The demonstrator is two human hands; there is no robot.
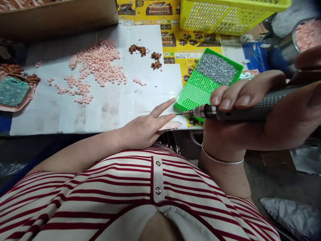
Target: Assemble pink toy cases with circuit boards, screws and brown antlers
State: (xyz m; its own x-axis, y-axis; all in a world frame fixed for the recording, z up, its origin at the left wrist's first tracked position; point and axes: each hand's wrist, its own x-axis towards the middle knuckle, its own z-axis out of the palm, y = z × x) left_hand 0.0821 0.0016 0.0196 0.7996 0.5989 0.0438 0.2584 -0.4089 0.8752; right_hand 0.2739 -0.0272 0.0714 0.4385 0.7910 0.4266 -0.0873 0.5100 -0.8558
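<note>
My right hand point(253, 100) is wrapped round a grey electric screwdriver point(245, 110), raised at the right with its bit pointing left. The tip of the bit reaches the fingertips of my left hand point(145, 129). That hand lies at the front edge of the table with its fingers stretched and apart; its underside is hidden. Just beyond the bit sits a green perforated tray point(190, 87) with a heap of small silver screws point(217, 68) at its far end. Small pink plastic pieces point(100, 62) are heaped on the white sheet point(140, 97).
Brown branch-like parts point(137, 50) lie beyond my left hand. A pink-edged part with a teal panel point(15, 90) is at the left edge. A cardboard box point(57, 21) and a yellow basket point(225, 16) stand at the back. A container of pink pieces point(308, 35) is at the far right.
</note>
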